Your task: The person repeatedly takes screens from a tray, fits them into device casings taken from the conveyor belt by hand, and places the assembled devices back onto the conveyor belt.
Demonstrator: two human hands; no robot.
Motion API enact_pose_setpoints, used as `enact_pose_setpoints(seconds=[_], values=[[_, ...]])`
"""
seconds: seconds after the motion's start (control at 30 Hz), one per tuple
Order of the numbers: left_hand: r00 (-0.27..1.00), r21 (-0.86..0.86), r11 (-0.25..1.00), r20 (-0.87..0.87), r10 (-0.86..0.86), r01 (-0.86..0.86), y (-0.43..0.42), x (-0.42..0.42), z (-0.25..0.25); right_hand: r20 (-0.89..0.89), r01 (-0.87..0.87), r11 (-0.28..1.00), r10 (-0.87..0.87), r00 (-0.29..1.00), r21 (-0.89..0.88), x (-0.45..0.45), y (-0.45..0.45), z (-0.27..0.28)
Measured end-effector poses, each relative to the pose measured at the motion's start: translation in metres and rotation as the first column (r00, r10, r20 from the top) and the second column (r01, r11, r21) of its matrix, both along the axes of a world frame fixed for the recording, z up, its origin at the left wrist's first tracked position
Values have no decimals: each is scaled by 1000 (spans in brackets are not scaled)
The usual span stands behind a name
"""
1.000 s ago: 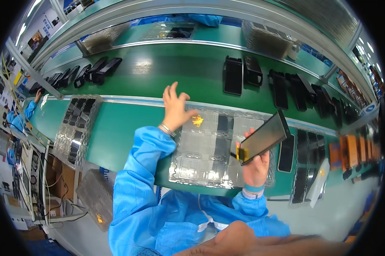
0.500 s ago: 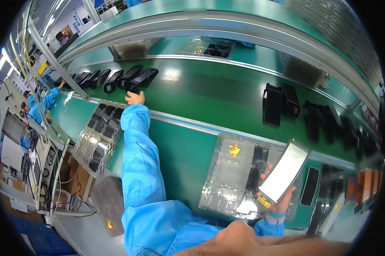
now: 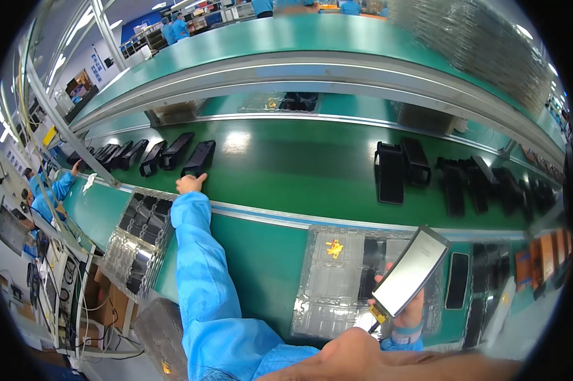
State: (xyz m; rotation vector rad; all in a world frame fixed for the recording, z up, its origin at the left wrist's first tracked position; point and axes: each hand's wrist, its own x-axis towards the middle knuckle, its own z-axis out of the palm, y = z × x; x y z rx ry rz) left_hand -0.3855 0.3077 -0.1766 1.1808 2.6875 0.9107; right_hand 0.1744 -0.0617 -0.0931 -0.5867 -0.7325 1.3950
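Observation:
My left hand reaches out to the green belt, its fingers closed on the near end of a black device. In my right hand is a screen panel, tilted, its face bright with reflected light and a yellow piece at its lower end. The panel is over the right part of a clear plastic tray, which holds dark panels and small yellow pieces.
More black devices lie on the belt at left and right. A second tray is at left, a phone-like panel at right. Metal rails cross above. A co-worker's arm reaches in at far left.
My left hand has moved from above the tray out to the left and closed on a black device. The right hand still holds the panel. The view has swung left and up.

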Motion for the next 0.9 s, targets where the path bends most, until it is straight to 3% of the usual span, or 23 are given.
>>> enact_pose_setpoints(seconds=[0.07,0.1,0.13,0.2,0.27,0.3,0.33,0.4,0.43,0.47,0.53,0.7,0.73,0.9], values=[[995,267,959,-39,-89,96,6,11,-12,-95,-20,1000,20,995,-5,1,-2,3],[991,471,872,-73,-115,136,-1,30,-6,-126,-47,998,51,991,33,2,-2,1],[985,522,844,35,-166,123,-28,70,31,-159,-69,995,79,984,68,3,-4,0],[967,645,723,-113,-230,248,-45,101,54,-158,-110,987,127,979,114,3,-9,0],[942,749,598,-103,-320,285,-66,134,80,-107,-139,973,161,981,184,1,-14,0],[792,868,442,101,-602,225,-88,157,103,-109,-167,967,190,976,191,1,-17,0],[582,953,286,181,-793,94,-108,180,120,-131,-173,959,206,970,223,-1,-19,-1],[208,921,341,377,-903,-187,-147,210,144,-66,-172,952,194,979,255,-4,-23,1],[116,904,304,351,-929,-301,-164,228,152,-51,-162,951,182,982,264,-7,-26,-2],[-11,867,371,390,-921,-332,-173,236,148,-44,-138,953,155,987,269,-9,-30,-4],[-411,841,505,398,-820,-193,-222,268,167,-22,-103,951,114,993,291,-12,-35,-6],[-522,860,481,336,-784,-169,-274,317,178,122,110,969,-139,983,222,-9,-49,1],[-565,884,455,321,-760,-110,-277,318,175,104,133,967,-158,982,219,-7,-51,0],[-615,843,518,333,-714,-145,-298,342,184,72,254,944,-274,959,211,-2,-57,-2]])
